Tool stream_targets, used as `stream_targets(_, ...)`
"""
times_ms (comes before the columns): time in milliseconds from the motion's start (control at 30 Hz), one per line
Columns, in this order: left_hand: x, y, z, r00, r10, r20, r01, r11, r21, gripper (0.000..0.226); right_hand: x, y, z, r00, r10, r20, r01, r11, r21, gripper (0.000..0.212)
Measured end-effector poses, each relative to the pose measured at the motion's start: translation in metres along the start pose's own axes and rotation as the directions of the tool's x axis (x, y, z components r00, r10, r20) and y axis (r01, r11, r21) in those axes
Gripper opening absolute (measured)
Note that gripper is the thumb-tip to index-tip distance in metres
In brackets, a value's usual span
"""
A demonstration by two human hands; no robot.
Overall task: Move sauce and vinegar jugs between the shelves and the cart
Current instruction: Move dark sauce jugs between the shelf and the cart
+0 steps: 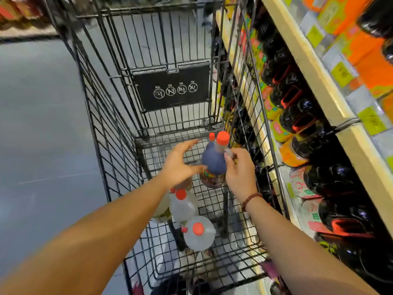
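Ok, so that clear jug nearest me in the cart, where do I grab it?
Probably the neck under its big red cap, from straight above: the clear jug stands upright, top towards you, wire cart walls block the sides and a second clear jug crowds its far side. The left hand is free; the right hand holds the dark jug.

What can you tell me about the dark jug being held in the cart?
The dark jug looks like plastic: blue-black rounded shoulder, browner lower body, a colourful label band between them. It has two orange-red caps, one big, one smaller behind it. It stands roughly upright inside the cart, near the right wire wall. The right grip holds it at the neck; the left grip, fingers straight, seems to touch its left side with the thumb.
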State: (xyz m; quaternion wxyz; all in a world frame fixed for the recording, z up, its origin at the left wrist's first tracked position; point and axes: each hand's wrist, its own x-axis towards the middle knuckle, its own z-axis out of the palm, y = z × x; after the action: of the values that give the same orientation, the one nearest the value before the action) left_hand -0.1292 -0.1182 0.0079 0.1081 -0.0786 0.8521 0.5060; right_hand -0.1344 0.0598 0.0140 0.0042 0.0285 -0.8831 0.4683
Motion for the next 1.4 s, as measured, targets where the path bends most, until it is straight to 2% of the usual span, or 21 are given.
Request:
stream_targets(100,-0.004,0.027,-0.002,0.994,0.036,0.099,-0.024,0.992,-0.121,0.089,0.001,-0.027,-0.029,0.995,-0.046,-0.083,0.048,0.999,0.020,0.009)
stream_targets(200,-0.009,0.055,-0.004,0.984,0.110,0.140,-0.083,0.979,-0.186,0.093,-0.001,-0.055,-0.060,0.978,-0.096,-0.183,0.099,0.995,0.011,0.010)
stream_targets(367,-0.020,0.110,-0.011,0.954,0.232,0.192,-0.160,0.930,-0.329,0.088,-0.015,-0.102,-0.116,0.926,-0.148,-0.348,0.152,0.988,-0.014,0.011)
stream_targets(467,-0.033,0.147,-0.014,0.909,0.318,0.268,-0.205,0.904,-0.376,0.082,-0.032,-0.130,-0.151,0.898,-0.141,-0.417,0.171,0.985,0.035,0.023)
stream_targets(567,-0.049,0.183,-0.010,0.854,0.404,0.330,-0.244,0.869,-0.431,0.070,-0.048,-0.147,-0.183,0.847,-0.190,-0.496,0.223,0.975,0.007,0.015)
stream_targets(667,-0.071,0.212,0.000,0.816,0.443,0.372,-0.214,0.829,-0.517,0.070,-0.068,-0.154,-0.214,0.810,-0.204,-0.550,0.233,0.972,-0.017,0.016)
stream_targets(800,-0.099,0.234,0.021,0.823,0.457,0.338,-0.226,0.809,-0.542,0.069,-0.096,-0.155,-0.245,0.787,-0.151,-0.599,0.193,0.981,0.006,0.020)
stream_targets(867,-0.119,0.246,0.037,0.807,0.481,0.343,-0.233,0.792,-0.565,0.070,-0.119,-0.156,-0.263,0.765,-0.124,-0.632,0.177,0.984,0.021,0.012)
stream_targets(967,-0.152,0.260,0.060,0.787,0.509,0.348,-0.247,0.777,-0.579,0.068,-0.161,-0.157,-0.286,0.775,-0.074,-0.628,0.158,0.984,0.079,0.005)
stream_targets(1067,-0.183,0.271,0.082,0.790,0.497,0.359,-0.213,0.772,-0.599,0.062,-0.209,-0.154,-0.298,0.794,-0.038,-0.607,0.150,0.979,0.135,0.027)
stream_targets(1167,-0.214,0.281,0.107,0.783,0.504,0.364,-0.210,0.765,-0.608,0.057,-0.258,-0.138,-0.305,0.789,0.098,-0.607,0.064,0.969,0.239,0.055)
stream_targets(1267,-0.244,0.287,0.131,0.773,0.510,0.376,-0.199,0.759,-0.620,0.055,-0.303,-0.116,-0.302,0.781,0.075,-0.620,0.000,0.993,0.120,0.069)
stream_targets(1400,-0.282,0.289,0.165,0.762,0.511,0.398,-0.179,0.757,-0.629,0.059,-0.339,-0.103,-0.296,0.707,0.064,-0.704,-0.085,0.996,0.006,0.079)
